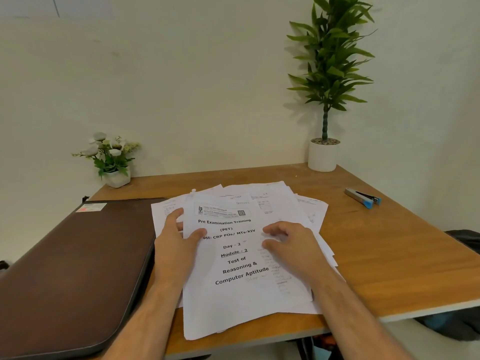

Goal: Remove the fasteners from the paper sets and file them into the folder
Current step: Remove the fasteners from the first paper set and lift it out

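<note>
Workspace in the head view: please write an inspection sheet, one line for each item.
Surface: wooden table, front edge visible.
Job's things: paper sets spread in a loose pile at centre, top sheet printed; brown folder closed, left of the pile; staple remover far right, apart from the papers.
Clutter: small flower pot back left; tall plant in a white pot, back right.
Grippers: left hand grips the top set's left edge; right hand rests on the pile, fingers loosely bent.
Cables: nothing seen.
Surroundings: plain wall; dark bag beyond the right edge.
</note>
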